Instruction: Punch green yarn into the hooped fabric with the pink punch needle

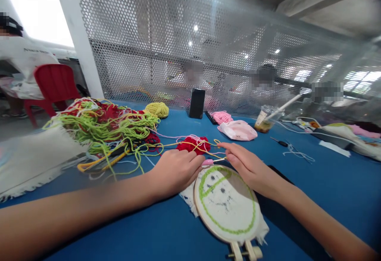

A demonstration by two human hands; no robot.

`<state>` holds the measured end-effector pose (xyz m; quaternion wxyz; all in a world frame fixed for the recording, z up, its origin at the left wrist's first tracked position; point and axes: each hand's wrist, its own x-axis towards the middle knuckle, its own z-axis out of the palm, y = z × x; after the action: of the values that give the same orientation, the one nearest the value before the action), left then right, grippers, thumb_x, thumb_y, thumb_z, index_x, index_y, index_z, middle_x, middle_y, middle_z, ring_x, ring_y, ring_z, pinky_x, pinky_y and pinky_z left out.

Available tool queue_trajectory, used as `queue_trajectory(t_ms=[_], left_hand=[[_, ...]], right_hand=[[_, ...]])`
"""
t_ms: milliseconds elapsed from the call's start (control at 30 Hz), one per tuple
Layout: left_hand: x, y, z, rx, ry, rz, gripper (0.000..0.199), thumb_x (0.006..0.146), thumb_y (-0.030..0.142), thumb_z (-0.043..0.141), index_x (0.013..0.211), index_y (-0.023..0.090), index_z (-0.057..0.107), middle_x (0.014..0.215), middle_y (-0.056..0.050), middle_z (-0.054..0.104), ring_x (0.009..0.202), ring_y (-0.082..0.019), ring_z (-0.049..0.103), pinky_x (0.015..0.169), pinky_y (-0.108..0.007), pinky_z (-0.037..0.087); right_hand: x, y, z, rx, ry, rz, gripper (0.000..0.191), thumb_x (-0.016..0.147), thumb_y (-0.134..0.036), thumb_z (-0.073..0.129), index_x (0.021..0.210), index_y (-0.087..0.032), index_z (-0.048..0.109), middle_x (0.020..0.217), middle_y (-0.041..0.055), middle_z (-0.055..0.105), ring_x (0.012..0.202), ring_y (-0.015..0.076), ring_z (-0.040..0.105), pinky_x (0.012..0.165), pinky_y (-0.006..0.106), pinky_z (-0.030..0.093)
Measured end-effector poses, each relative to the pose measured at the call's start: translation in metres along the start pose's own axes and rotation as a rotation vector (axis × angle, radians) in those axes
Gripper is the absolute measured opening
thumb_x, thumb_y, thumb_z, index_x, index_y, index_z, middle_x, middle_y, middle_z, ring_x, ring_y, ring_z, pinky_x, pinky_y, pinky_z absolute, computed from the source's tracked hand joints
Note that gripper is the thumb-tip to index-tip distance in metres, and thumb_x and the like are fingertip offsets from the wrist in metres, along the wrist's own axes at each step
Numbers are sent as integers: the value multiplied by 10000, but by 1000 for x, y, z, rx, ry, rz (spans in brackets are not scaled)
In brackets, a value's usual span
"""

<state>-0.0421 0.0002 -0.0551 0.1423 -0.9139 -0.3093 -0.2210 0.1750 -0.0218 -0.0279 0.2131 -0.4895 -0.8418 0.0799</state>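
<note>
My left hand (175,169) is closed round a punch needle with a pink handle (208,162); its metal shaft points right, toward my other hand. My right hand (251,167) pinches a yellow yarn (171,145) close to the needle's tip. Just below both hands lies a round wooden embroidery hoop (199,213) with white cloth (238,205) stretched in it. A lime-green yarn outline and dark drawn marks show on that cloth. The hoop's screw clamp faces me. Behind my left hand sits a red yarn bundle (190,145), partly covered by the yellow strand.
A tangled heap of green and red yarn (119,124) spreads at left beside white fabric (38,158). Farther back are a yellow yarn ball (157,110), an upright phone (197,103), a pink plastic bag (238,130) and a drink cup (264,120). People sit beyond the perforated metal screen (127,62).
</note>
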Motion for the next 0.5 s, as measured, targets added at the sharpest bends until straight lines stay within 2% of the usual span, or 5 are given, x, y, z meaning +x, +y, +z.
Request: queue_trajectory(t_ms=[133,233,367,500], left_hand=[[0,0,-1,-20,-17,-6,313,891,355,313,815,184,564,668,-24,613,605,-169,570,490,-263,366],[-1,0,-2,-55,-27,-46,309,888,347,317,804,184,566,687,-27,626,629,-169,581,503,-258,373],[-2,-5,-2,-120,-19,-178,239,886,302,332,902,190,542,780,-22,645,662,-149,592,524,-230,389],[-1,-10,-2,-175,-14,-289,178,860,244,366,943,208,519,772,3,637,597,-126,566,496,-204,367]], right_hand=[[-1,-8,4,118,-16,-9,363,901,-302,249,1255,-261,319,1214,51,462,1114,164,422,912,341,375],[1,-2,-2,-18,47,-67,353,886,-280,290,1233,-253,353,1261,48,416,1174,185,350,962,377,300],[5,29,-19,-331,89,-171,288,844,-243,355,1093,-206,494,1181,78,473,1128,232,382,938,428,268],[8,63,-26,-337,165,-120,270,835,-255,372,1047,-174,518,1128,102,488,1078,234,415,904,410,296]])
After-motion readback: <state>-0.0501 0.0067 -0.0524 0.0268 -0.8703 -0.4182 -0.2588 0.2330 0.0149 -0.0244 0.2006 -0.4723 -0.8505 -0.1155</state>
